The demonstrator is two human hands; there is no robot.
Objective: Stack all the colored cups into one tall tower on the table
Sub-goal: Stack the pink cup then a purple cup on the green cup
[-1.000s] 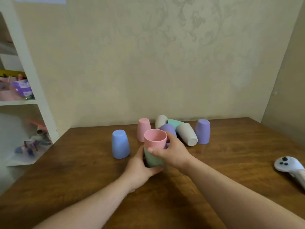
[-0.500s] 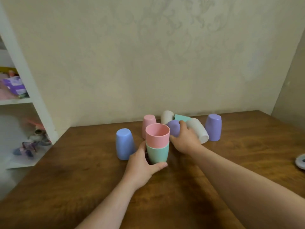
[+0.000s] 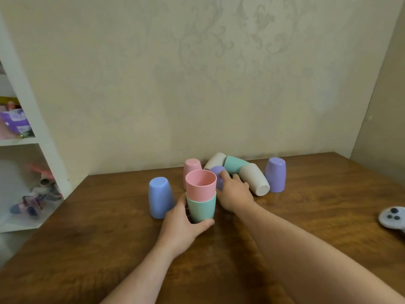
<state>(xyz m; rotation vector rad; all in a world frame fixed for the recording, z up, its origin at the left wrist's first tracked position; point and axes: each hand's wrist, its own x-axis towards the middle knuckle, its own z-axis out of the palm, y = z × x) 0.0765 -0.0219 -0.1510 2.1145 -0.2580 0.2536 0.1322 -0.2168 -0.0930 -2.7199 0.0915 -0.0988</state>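
A pink cup (image 3: 200, 185) sits nested, mouth up, in a green cup (image 3: 201, 207) on the wooden table (image 3: 306, 216). My left hand (image 3: 182, 224) grips the green cup's base. My right hand (image 3: 234, 191) wraps around a purple cup (image 3: 217, 172) lying just behind the pair. Upside down stand a blue cup (image 3: 158, 197) at the left, a second pink cup (image 3: 192, 166) behind the pair and a purple cup (image 3: 275, 177) at the right. On their sides lie a beige cup (image 3: 215, 160), a green cup (image 3: 234, 164) and another beige cup (image 3: 255, 179).
A grey game controller (image 3: 392, 217) lies at the table's right edge. A white shelf unit (image 3: 32, 137) with toys stands left of the table. The wall runs right behind the cups.
My right hand has let go of the pink cup's rim and reached back to the lying purple cup. The left hand still holds the green cup.
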